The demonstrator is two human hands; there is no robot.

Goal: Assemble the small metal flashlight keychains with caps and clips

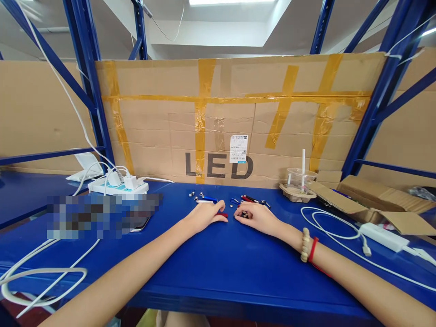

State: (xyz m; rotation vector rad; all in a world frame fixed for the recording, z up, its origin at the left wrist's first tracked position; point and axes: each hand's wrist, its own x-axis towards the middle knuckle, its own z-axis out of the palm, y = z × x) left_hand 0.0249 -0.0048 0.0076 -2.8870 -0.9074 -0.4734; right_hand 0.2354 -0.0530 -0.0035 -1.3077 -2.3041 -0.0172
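Note:
Over the blue table, my left hand (204,215) is curled with thumb and forefinger around a small slim red piece (222,215), partly hidden by the fingers. Just beyond that hand lie a slim blue piece (208,198) and a white one (203,201), both with metal ends. My right hand (258,216) is bent closed, fingertips low over the table near small dark bits; what it grips, if anything, is hidden. Behind it lie slim red and black pieces (250,199). A tiny metal part (231,206) sits between the hands.
A white power strip (117,185) with plugs and cables stands at left, beside a phone (140,225) and a blurred patch. A plastic cup with a straw (302,178) sits in a carton holder (297,194). At right are an open cardboard box (381,195) and a white adapter (383,236).

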